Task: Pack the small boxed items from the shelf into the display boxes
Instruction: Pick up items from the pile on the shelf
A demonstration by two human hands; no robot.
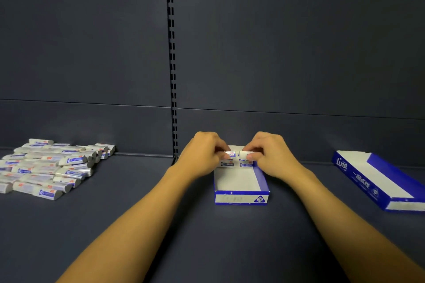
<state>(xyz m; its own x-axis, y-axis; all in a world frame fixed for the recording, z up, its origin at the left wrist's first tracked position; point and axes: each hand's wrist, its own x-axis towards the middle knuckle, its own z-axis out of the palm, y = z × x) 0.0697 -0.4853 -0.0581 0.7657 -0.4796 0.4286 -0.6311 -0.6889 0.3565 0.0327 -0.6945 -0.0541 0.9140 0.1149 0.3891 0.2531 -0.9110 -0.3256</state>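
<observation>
Blue-and-white display box [241, 190] sits mid-shelf with two small boxed items [236, 164] already lying at its back. Left hand [202, 156] and right hand [269, 156] each pinch one more above those. Second display box [379, 179] sits right, and a loose pile [50, 167], too many to count, left.

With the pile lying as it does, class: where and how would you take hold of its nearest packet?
Pinch the nearest packet across its two long sides, coming from above and the front. It lies flat at the pile's front edge with open shelf before it, so no other packet blocks that approach.
</observation>
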